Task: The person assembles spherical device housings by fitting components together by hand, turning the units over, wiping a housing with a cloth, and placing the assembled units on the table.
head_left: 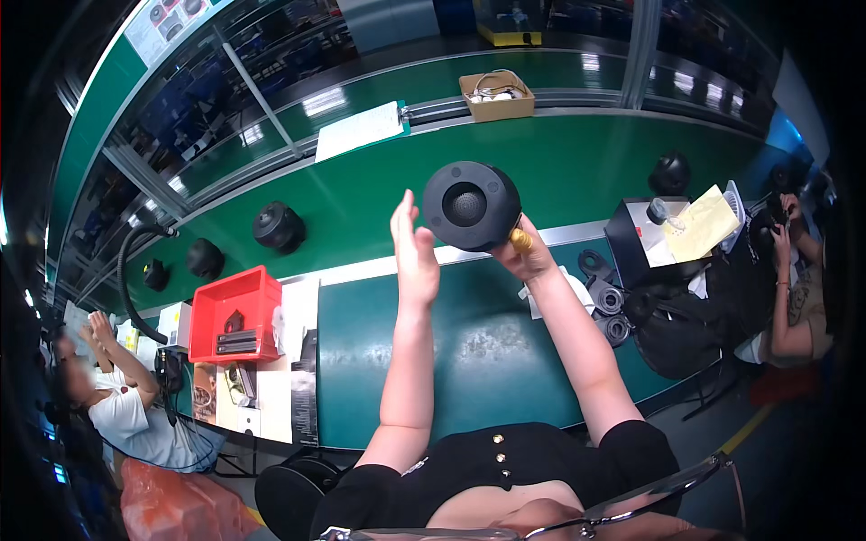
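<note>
Black round device (442,200), which we hold clamped in our right hand (529,259); our left hand (417,261), uncurled, stands just beside it.

No words or numbers can be read. Far beyond and to the left of the grip of the right hand (534,259), a poster (165,29) shows pictures of round dark things, its print too small to make out. Any writing on the white sheet (359,132), beyond and left of the grip, and the yellow paper (699,227), to its right, is likewise illegible.
</note>
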